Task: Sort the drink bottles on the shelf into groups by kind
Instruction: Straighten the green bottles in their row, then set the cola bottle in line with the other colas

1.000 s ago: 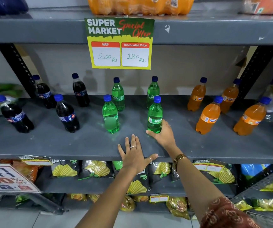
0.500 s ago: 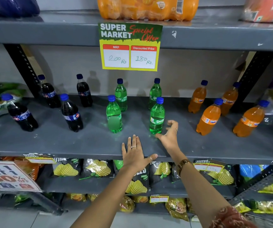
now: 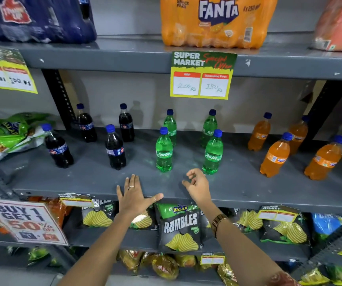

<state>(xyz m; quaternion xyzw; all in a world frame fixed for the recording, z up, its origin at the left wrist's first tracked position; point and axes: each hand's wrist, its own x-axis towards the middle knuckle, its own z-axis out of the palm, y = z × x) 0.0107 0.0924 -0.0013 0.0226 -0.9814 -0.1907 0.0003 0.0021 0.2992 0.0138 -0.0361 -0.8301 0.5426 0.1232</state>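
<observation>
Drink bottles of clear plastic with blue caps stand upright on the grey metal shelf in three clusters: four dark cola bottles to the left, four green Sprite bottles in the middle, and four orange Fanta bottles to the right, each cluster well apart from the next, so the sorting by kind looks finished or nearly so. The left hand lies flat on the shelf's front edge, its fingers spread and holding nothing, probably to steady the body while leaning in. The right hand hovers just in front of the nearest green bottle without touching it, empty, its fingers loosely curled and apart. Each group sits two at the back and two in front, which leaves every label readable from the aisle.
</observation>
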